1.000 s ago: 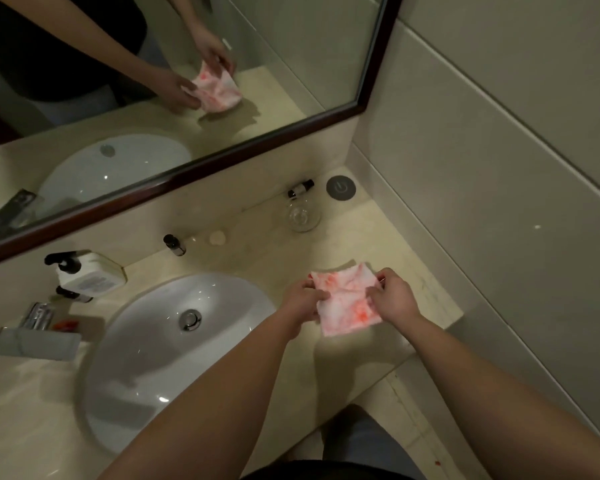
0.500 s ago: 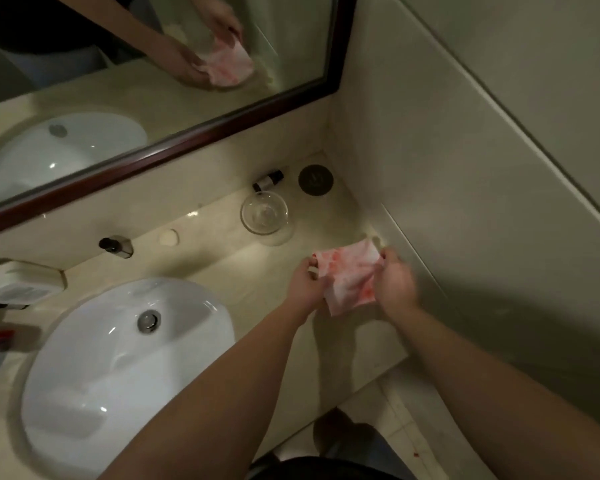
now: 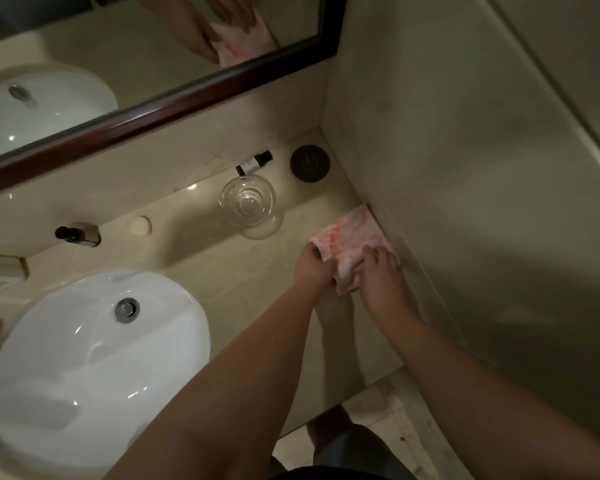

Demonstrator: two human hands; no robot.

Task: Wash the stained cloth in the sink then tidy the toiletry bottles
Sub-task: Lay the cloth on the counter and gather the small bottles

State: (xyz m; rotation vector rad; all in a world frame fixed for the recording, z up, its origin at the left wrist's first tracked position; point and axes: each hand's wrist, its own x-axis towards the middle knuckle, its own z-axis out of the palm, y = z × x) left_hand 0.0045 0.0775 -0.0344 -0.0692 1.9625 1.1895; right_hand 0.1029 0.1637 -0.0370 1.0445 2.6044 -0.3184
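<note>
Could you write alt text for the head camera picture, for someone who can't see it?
Two bare hands, left hand and right hand, hold a red-stained white cloth on a beige counter beside the wall. A white oval sink lies to the left. A clear glass, two small dark bottles and a mirror sit behind.

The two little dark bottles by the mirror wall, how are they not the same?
The bottle beside the glass bowl lies tipped over on the counter, while the bottle near the sink seems to stand upright against the wall. The bowl-side one shows a pale label; the sink-side one shows none I can make out. The first sits far right, the second nearer the sink. Both are small, dark and black-capped.
</note>
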